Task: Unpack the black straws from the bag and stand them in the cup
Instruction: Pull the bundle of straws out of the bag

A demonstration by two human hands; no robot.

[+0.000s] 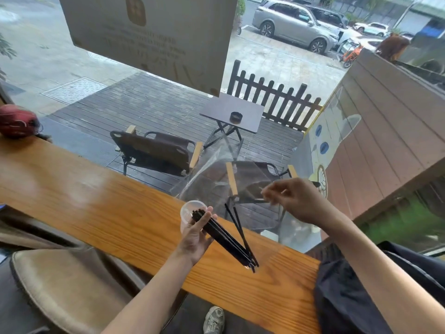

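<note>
Over the wooden table, the left hand has its grip closed around a bundle of black straws, their upper ends at the clear cup just beyond its fingers. To the right, the right hand pinches the clear bag, lifted off the straws.

Black straws in left hand, beside cup.

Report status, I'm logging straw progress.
Left hand grips black straws, tips on counter. Right hand holds clear bag aloft. Cup behind straws, unobstructed.
</note>
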